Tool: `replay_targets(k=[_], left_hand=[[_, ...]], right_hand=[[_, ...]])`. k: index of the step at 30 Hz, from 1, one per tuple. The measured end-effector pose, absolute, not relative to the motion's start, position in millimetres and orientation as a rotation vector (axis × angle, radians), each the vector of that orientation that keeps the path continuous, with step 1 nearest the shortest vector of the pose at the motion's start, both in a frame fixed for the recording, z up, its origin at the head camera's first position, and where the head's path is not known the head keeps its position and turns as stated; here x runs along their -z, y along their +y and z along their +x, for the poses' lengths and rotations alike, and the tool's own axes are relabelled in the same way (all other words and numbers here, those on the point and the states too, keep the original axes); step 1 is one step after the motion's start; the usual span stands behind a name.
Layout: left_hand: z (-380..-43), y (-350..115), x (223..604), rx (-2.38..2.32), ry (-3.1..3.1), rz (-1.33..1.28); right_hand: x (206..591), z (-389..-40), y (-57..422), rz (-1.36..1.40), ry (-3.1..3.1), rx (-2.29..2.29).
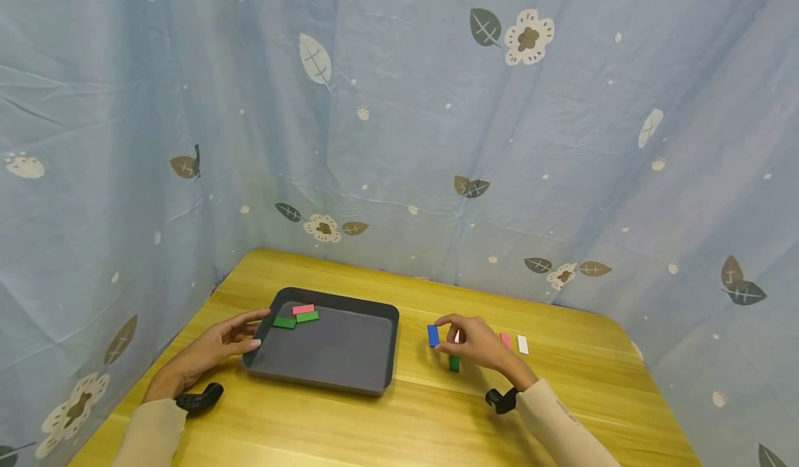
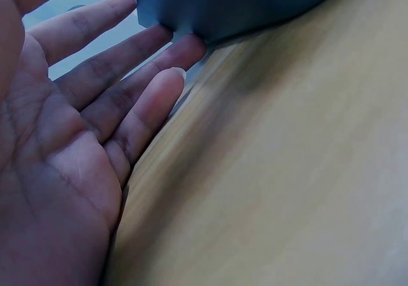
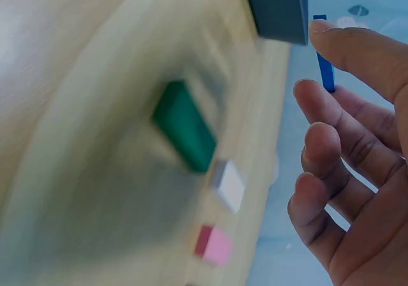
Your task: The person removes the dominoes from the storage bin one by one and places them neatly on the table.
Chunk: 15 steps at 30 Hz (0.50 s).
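Note:
My right hand [image 1: 477,343] pinches a small blue block [image 1: 433,336] between thumb and fingertip, above the table to the right of the dark grey tray [image 1: 331,349]. Below that hand lies a green block [image 1: 454,363], which in the right wrist view has a white block [image 3: 229,187] and a pink block [image 3: 215,244] beyond it. My left hand [image 1: 215,349] is at the tray's left side, its fairly straight fingertips [image 2: 191,47] right at the outer wall. Inside the tray, a pink block [image 1: 303,309] and two green blocks, one nearer the wall [image 1: 284,323], sit together in the far left corner.
To the right of my right hand, another white block [image 1: 523,344] lies on the wooden table [image 1: 424,425], with a pink one beside it. A blue patterned curtain [image 1: 399,141] hangs round the table's back and sides. Each wrist wears a black device [image 1: 201,399].

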State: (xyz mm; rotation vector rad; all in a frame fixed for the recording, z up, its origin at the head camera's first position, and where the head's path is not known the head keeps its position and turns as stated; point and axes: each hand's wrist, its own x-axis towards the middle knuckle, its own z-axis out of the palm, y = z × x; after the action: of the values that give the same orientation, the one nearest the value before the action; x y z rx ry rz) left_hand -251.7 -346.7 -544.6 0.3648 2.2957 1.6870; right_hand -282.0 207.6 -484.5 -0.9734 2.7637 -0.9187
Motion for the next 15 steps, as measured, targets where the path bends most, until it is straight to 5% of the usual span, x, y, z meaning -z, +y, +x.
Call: replay_targets(k=[15], left_hand=[[-252, -347, 546, -1.675, 2.313, 0.392]], right_hand=[[504, -260, 261, -0.879, 2.838, 0.960]])
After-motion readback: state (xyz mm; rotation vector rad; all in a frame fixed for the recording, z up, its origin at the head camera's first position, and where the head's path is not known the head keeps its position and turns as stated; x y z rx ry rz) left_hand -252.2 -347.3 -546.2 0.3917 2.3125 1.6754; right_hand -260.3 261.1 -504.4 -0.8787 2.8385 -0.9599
